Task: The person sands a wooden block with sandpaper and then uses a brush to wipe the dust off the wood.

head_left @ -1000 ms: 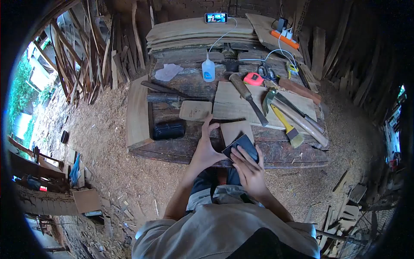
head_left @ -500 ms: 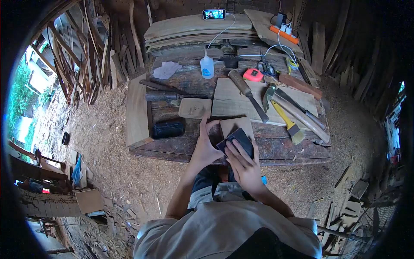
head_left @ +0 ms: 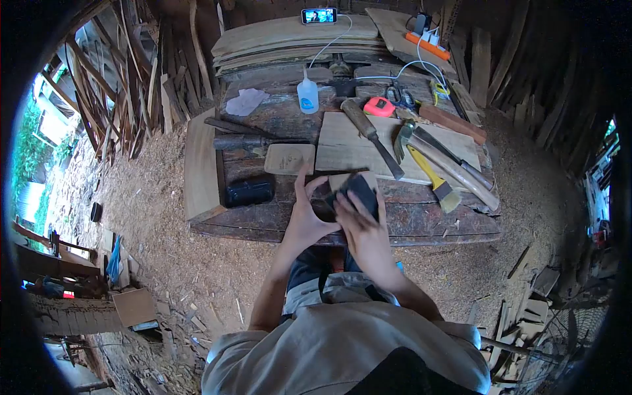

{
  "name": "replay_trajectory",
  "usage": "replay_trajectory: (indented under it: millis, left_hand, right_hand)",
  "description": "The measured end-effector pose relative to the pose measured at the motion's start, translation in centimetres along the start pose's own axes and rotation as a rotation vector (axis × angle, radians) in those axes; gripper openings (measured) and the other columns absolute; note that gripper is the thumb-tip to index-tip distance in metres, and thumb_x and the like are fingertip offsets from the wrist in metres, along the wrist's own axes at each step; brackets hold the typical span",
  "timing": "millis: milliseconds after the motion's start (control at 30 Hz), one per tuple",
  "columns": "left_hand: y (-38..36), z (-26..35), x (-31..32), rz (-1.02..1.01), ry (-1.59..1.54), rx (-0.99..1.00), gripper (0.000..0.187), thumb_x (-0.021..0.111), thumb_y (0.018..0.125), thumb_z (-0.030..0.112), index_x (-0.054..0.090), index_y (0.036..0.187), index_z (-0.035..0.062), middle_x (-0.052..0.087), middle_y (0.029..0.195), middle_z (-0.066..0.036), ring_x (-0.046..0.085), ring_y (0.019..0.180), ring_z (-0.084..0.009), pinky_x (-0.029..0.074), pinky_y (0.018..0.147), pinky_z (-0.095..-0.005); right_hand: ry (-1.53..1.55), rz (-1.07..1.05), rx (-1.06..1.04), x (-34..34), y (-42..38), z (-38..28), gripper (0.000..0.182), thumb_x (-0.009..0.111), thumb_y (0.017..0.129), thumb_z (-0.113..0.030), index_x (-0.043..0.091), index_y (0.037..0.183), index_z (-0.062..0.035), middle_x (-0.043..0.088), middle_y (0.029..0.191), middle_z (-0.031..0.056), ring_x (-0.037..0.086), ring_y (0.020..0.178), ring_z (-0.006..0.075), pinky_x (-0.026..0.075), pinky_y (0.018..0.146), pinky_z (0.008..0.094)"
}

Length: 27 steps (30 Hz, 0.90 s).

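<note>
Head view: your right hand, fingers bent over a dark-grey rectangular pad, holding it upon a pale square wooden board, near side of the dark-brown wooden bench; your left hand, thumb and forefinger spread wide, just left of the board, contact unclear

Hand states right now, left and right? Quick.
Left hand: open, thumb and fingers spread beside a pale, flat wooden piece; contact unclear.
Right hand: closed on a dark, rectangular pad, blurred; material can't be told.
</note>
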<state>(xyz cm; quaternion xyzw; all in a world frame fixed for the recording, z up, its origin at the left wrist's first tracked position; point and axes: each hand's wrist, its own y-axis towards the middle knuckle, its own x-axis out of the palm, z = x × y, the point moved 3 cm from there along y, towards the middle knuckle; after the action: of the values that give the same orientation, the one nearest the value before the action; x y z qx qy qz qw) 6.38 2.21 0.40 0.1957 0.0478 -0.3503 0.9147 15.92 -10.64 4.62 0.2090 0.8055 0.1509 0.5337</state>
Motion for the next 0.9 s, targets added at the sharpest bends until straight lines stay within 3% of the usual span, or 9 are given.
replay_trajectory:
  millis: [167,467,667,733,900]
  left_hand:
    - [0.0,-0.6,0.0,-0.006,0.063,0.022,0.13,0.091,0.055,0.013,0.005,0.153,0.0044,0.047,0.138,-0.022,0.047,0.131,-0.0328,0.035,0.112,-0.0415]
    - [-0.2,0.1,0.1,0.0,0.083,0.003,0.131,0.094,0.057,0.016,0.006,0.153,0.0058,0.049,0.135,-0.018,0.048,0.129,-0.0274,0.033,0.113,-0.0394]
    - [0.0,-0.4,0.1,0.019,0.038,0.019,0.132,0.094,0.056,0.016,0.006,0.153,0.0061,0.05,0.133,-0.017,0.047,0.129,-0.0269,0.031,0.114,-0.0396]
    - [0.0,-0.4,0.1,0.007,-0.006,0.001,0.127,0.089,0.055,0.012,0.008,0.152,0.0036,0.048,0.135,-0.02,0.047,0.13,-0.0315,0.035,0.112,-0.0416]
    - [0.1,-0.1,0.2,-0.006,0.062,0.036,0.126,0.09,0.054,0.012,0.011,0.152,0.0038,0.049,0.134,-0.02,0.047,0.13,-0.0316,0.034,0.112,-0.0418]
  right_hand:
    - [0.001,-0.016,-0.012,-1.0,-3.1,-0.7,0.036,0.061,0.092,-0.011,0.062,0.127,-0.0045,0.061,0.134,0.0102,0.049,0.134,0.0257,0.015,0.117,0.0605]
    - [0.007,0.054,0.017,2.1,4.0,2.4,0.031,0.059,0.093,-0.01,0.063,0.123,-0.0025,0.063,0.13,0.011,0.052,0.13,0.0251,0.017,0.118,0.0536]
    - [-0.062,-0.017,-0.019,-0.4,-0.8,0.1,0.034,0.06,0.092,-0.008,0.063,0.125,-0.0035,0.062,0.132,0.0094,0.051,0.132,0.0254,0.018,0.118,0.0571]
    - [-0.04,-0.009,-0.018,-1.1,-2.6,-0.8,0.035,0.06,0.091,-0.008,0.063,0.126,-0.0037,0.062,0.132,0.0096,0.051,0.132,0.0257,0.017,0.117,0.058]
    - [0.036,0.002,0.01,-0.2,-1.8,-0.2,0.035,0.06,0.092,-0.008,0.062,0.126,-0.0033,0.06,0.134,0.0106,0.049,0.134,0.0273,0.015,0.117,0.059]
